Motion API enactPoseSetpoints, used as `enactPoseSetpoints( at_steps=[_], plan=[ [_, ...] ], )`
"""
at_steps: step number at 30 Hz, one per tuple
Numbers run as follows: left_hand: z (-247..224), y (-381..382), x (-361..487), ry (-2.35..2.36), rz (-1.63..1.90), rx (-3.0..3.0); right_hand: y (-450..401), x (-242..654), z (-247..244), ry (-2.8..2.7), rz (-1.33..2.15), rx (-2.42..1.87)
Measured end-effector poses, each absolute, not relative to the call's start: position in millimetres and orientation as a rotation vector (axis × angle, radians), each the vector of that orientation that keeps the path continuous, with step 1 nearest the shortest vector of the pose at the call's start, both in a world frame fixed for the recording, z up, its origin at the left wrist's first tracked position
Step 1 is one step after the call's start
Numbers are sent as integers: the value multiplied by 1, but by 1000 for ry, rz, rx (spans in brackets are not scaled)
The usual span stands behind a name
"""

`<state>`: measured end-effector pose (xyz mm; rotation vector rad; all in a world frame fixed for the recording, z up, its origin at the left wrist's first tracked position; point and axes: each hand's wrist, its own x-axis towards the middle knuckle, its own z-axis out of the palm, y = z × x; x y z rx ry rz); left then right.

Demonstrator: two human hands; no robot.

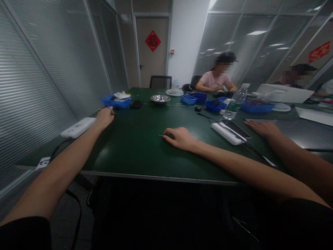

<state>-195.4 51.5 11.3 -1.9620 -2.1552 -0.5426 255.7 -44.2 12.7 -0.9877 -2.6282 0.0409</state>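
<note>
Over the green table, my right hand is closed, thumb and forefinger pinching a thin, pale needle-like rod that points left. My left hand is at the table's left side, just in front of a blue basket with white tissue in it. Its fingers are curled, and a small whitish bit shows at the fingertips, too small to name. Beside my left wrist lies a white power bank with a black cable.
A metal bowl, a black phone and several blue baskets stand farther back. To the right are a water bottle, another white power bank and a co-worker's hand. Another person sits across the table.
</note>
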Motion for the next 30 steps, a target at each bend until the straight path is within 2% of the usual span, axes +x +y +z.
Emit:
enactPoseSetpoints(
  at_steps=[5, 11, 21, 30],
  plan=[
    [9, 54, -199, -2159, -497, -1957, -44, 257, 11, -2607, 34, -971],
    [6, 57, -199, -2154, -417, -1934, -39, 259, 7, -2645, 113, -761],
    [4, 59, -200, -2144, -308, -1929, -41, 259, 7, -2644, 36, -811],
    [3, 61, -202, -2146, -410, -1994, -46, 260, 11, -2588, -16, -867]
  ],
)
